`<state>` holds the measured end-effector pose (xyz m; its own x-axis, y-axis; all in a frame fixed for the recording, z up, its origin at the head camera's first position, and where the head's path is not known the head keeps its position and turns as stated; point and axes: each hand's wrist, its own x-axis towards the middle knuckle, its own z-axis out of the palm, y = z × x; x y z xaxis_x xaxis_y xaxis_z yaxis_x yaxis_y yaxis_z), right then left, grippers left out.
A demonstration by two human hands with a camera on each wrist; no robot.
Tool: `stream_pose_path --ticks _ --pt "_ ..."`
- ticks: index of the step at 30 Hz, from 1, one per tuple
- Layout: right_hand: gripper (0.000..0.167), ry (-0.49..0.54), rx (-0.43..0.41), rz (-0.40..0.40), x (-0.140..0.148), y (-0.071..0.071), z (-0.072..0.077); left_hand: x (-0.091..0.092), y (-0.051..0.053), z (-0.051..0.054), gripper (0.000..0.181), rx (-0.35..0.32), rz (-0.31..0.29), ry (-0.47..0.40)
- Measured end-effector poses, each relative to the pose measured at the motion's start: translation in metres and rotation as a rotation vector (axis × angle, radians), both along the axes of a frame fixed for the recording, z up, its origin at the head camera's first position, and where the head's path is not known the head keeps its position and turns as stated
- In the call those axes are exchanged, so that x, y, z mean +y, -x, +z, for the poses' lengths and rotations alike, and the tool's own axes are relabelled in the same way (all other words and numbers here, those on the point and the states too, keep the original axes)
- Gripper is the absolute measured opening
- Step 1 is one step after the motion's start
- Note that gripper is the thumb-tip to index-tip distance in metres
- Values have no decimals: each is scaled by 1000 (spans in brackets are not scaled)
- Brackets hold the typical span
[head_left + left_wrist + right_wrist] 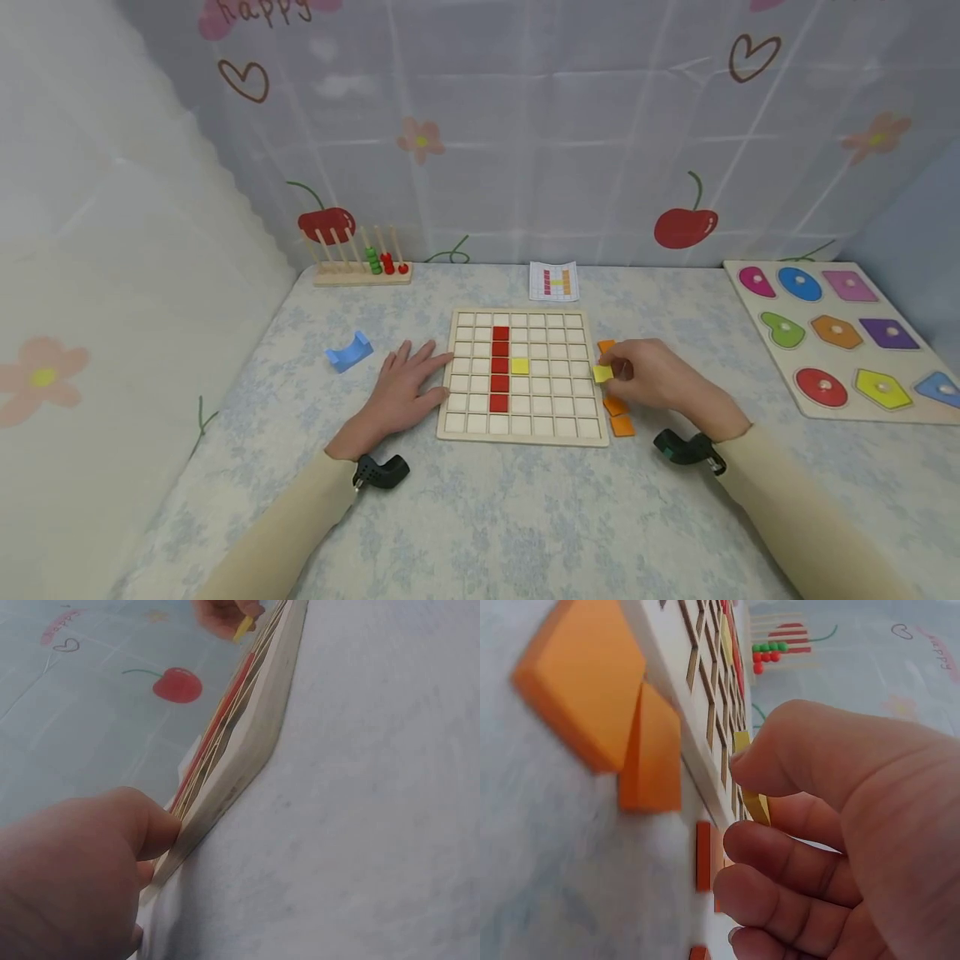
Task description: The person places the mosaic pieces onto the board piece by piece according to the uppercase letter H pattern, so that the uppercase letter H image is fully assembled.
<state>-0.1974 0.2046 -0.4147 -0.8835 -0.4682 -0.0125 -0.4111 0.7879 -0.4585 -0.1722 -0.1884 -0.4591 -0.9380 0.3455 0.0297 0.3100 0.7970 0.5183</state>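
A wooden grid board (525, 442) lies flat on the table, with a column of several red square tiles (499, 367) in its cells. Right of that column's middle, one yellow tile (520, 366) fills a cell. My left hand (401, 387) lies with fingers spread at the board's left side; its thumb (154, 832) touches the edge. Between thumb and fingers, my right hand (652, 375) pinches another yellow tile (756, 806) by the board's right rim. Several orange tiles (622, 426) lie along that side, some partly hidden beneath the right hand.
Behind the board lies a pattern card (553, 282). A peg abacus with beads (363, 275) stands back left, and a light blue curved piece (349, 353) sits left of the left hand. At far right is a shape puzzle board (795, 333) with knobbed pieces.
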Motion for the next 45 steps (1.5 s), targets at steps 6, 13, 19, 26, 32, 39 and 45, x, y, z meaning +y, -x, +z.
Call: stream_pose_path --ticks 6,13,19,26,32,39,45 --pt "24 8 -9 24 -15 10 -2 2 1 -1 58 -15 -8 -4" --pt "25 47 2 72 -33 18 -3 2 0 -1 57 -11 -8 -7" --pt "26 42 2 95 -48 23 -4 1 1 -2 58 -16 -10 0" --pt "24 35 -2 104 -60 26 -6 1 0 -2 58 -10 -7 -3" --pt "22 49 25 140 -65 28 -7 0 2 -1 58 -8 -6 0" --pt "22 55 4 144 -69 30 -9 0 1 1 58 -3 -4 -12" --pt "20 58 20 146 -71 30 -11 0 0 1 58 -2 1 -13"
